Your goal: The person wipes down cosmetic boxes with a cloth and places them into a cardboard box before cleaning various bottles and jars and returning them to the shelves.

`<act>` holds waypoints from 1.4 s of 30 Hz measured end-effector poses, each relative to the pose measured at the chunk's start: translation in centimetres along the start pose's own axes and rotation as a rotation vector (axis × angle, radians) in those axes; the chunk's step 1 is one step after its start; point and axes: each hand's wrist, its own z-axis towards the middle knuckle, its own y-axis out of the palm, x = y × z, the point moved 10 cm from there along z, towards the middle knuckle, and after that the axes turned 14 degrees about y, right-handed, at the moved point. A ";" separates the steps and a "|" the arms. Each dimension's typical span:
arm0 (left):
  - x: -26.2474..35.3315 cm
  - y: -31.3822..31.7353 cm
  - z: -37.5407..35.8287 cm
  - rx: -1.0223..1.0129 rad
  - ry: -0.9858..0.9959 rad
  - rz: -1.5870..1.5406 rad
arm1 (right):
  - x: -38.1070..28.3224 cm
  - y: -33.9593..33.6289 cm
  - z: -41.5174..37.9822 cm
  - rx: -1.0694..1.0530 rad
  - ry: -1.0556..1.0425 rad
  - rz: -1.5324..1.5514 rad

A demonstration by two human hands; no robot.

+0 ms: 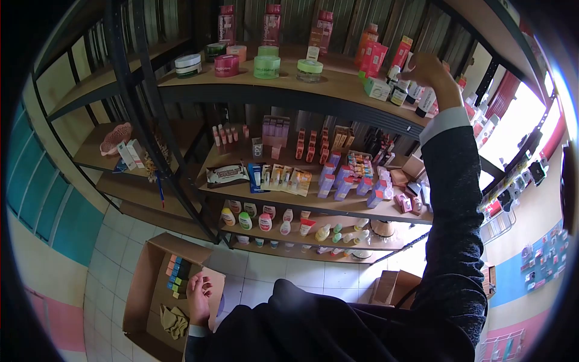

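My right hand [427, 73] is raised over the right part of the top shelf [187, 93]. Its fingers are curved, with a gap between thumb and forefinger, beside a small white-capped bottle [394, 73]; I see nothing held. Below it stand a dark-capped jar-like bottle [399, 93], a black-and-white tube [426, 102] and a small white-green box [377, 88]. My left hand [199, 294] hangs low at the flap of an open cardboard box [134, 295], fingers loosely bent and apart. Inside the box lie several small coloured cartons [175, 271] and a crumpled tan cloth [174, 321].
Jars [266, 66] and pink bottles [271, 27] line the top shelf. Packets [289, 179] and purple boxes [344, 188] fill the middle shelf [253, 198]. Lotion bottles [265, 221] stand below. A black metal upright [129, 84] rises at left. Another cardboard box [395, 286] sits on the floor.
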 end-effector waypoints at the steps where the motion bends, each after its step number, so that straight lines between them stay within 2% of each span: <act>1: 0.0 0.0 -0.1 -0.004 -0.002 -0.004 | 0.3 1.0 -0.2 -0.005 0.001 0.000; 3: 0.1 0.0 0.0 -0.007 -0.004 -0.008 | -0.3 1.7 -0.7 0.096 -0.152 0.261; 4: 0.2 0.0 0.0 -0.008 0.004 -0.015 | 0.4 2.7 0.1 0.041 -0.060 0.304; 7: 0.0 -0.3 0.3 -0.005 0.006 -0.050 | 1.6 4.0 1.3 -0.051 -0.025 0.360; 10: -0.5 -1.7 0.4 -0.015 0.030 -0.087 | 1.9 4.7 2.2 -0.091 -0.142 0.328; 11: 0.3 -2.6 0.3 -0.013 0.082 -0.021 | 2.9 3.7 2.8 0.270 -0.277 0.128; 12: 1.2 -3.8 0.0 0.057 0.087 0.018 | 3.9 2.8 3.0 0.306 -0.182 0.057; 13: -0.2 -6.5 0.5 0.105 0.100 -0.027 | 2.6 1.3 0.9 0.338 -0.293 0.233; 15: 1.0 -10.9 0.2 0.253 0.117 0.053 | 0.0 -1.7 -3.7 0.363 -0.555 0.550; 16: 1.4 -13.6 -0.2 0.330 0.123 0.107 | -2.0 -2.5 -6.9 0.335 -0.600 0.726; 18: 0.6 -19.4 -0.6 0.461 0.095 0.173 | -9.1 1.3 -13.2 0.113 -0.508 0.997; 19: 0.2 -22.0 -1.3 0.524 0.089 0.223 | -14.1 5.0 -16.5 -0.086 -0.487 1.030; 20: 0.0 -23.7 -2.1 0.557 0.075 0.225 | -21.6 6.4 -23.2 -0.336 -0.710 1.102; 21: -0.4 -25.5 -2.8 0.605 0.054 0.208 | -27.7 10.0 -27.6 -0.545 -0.724 0.927; 22: -0.9 -27.0 -3.4 0.647 0.033 0.189 | -32.4 14.2 -32.0 -0.779 -0.644 0.976; 23: -1.7 -28.4 -3.8 0.666 0.023 0.187 | -37.3 18.4 -36.3 -1.073 -0.699 0.925; 24: -3.2 -29.5 -4.2 0.664 -0.011 0.168 | -41.0 20.4 -39.8 -1.049 -0.745 0.987; 26: -4.7 -30.5 -5.2 0.658 -0.088 0.149 | -48.1 26.4 -46.9 -1.236 -0.826 0.994; 29: -7.0 -32.4 -5.5 0.647 -0.137 0.158 | -56.0 31.1 -54.8 -1.241 -0.900 0.886; 32: -8.4 -34.3 -4.9 0.624 -0.172 0.207 | -60.8 36.4 -59.9 -1.231 -0.888 0.766; 36: -12.7 -38.6 -4.0 0.598 -0.199 0.275 | -62.6 48.4 -64.4 -1.133 -0.828 0.590; 38: -14.0 -40.3 -3.3 0.593 -0.231 0.315 | -62.3 49.0 -65.2 -1.074 -0.854 0.510; 40: -14.6 -41.2 -2.2 0.420 -0.314 0.704 | -61.7 49.1 -65.9 -1.018 -0.885 0.435; 41: -15.6 -41.8 -2.1 0.418 -0.326 0.703 | -61.5 48.8 -66.2 -1.038 -0.895 0.431; 42: -15.7 -41.9 -1.4 0.360 -0.243 0.931 | -61.4 49.0 -66.6 -1.057 -0.904 0.428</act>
